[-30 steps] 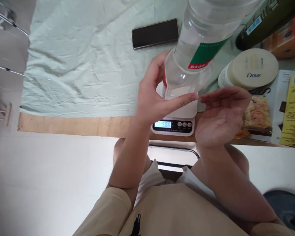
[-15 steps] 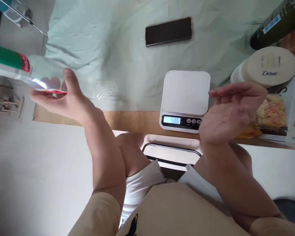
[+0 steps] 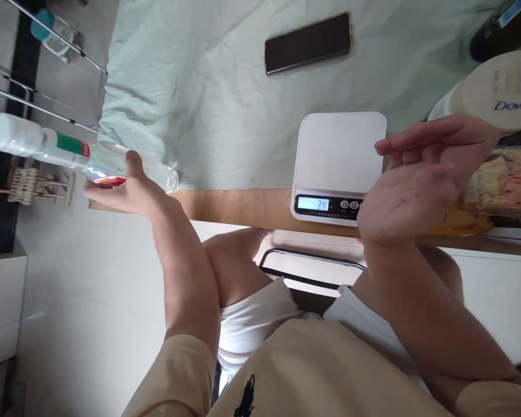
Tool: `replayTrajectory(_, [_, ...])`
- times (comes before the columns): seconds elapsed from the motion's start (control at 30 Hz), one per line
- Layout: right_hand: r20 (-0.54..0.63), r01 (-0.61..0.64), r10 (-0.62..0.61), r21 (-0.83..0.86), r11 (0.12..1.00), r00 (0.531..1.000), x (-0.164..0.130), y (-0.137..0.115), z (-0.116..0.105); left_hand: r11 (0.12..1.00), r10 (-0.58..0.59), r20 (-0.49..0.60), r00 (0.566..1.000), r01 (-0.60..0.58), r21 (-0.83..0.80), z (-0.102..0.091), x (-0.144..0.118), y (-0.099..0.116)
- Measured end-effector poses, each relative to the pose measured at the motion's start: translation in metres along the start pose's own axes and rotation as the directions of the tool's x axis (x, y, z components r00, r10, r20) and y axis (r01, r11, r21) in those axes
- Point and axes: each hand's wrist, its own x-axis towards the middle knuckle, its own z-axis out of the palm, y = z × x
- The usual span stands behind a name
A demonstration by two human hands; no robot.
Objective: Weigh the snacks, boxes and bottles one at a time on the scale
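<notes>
My left hand (image 3: 128,186) is wrapped round a clear bottle (image 3: 151,172) with a white cap and a green and red label. The bottle lies tilted on its side, its cap end to the left, over the left end of the table. A white kitchen scale (image 3: 341,150) sits at the table's front edge with a bare platform; its lit display appears to read 34. Just right of the scale is my right hand (image 3: 421,179), palm up and holding nothing, fingertips by the platform's right edge.
Behind the scale lies a black phone (image 3: 308,43) on the pale green cloth (image 3: 226,92). To the right are a Dove tub (image 3: 503,92), a dark bottle (image 3: 503,32) and a bagged food packet (image 3: 507,182). A metal rack (image 3: 65,43) stands left of the table.
My view has shifted left. The bottle in my left hand has come further into sight, cap included. The scale's reading has dropped from about 506 to about 34. My right hand stays palm up.
</notes>
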Motion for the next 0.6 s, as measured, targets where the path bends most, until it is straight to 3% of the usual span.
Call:
replayTrajectory(0.23, [-0.004, -0.031, 0.031, 0.043, 0.999, 0.999, 0.002, -0.007, -0.001, 0.996, 0.066, -0.128, 0.99, -0.073, -0.047, -0.002, 0.002, 0.013])
replayTrajectory(0.47, [-0.013, -0.03, 0.03, 0.014, 0.999, 0.999, 0.0, -0.006, -0.001, 0.996, -0.034, -0.127, 0.991, 0.024, -0.085, -0.01, 0.005, 0.02])
replayTrajectory(0.6, [0.054, -0.008, 0.006, 0.027, 1.0, 0.999, -0.002, -0.006, -0.004, 0.995, -0.063, -0.15, 0.987, 0.051, -0.085, -0.005, 0.01, 0.018])
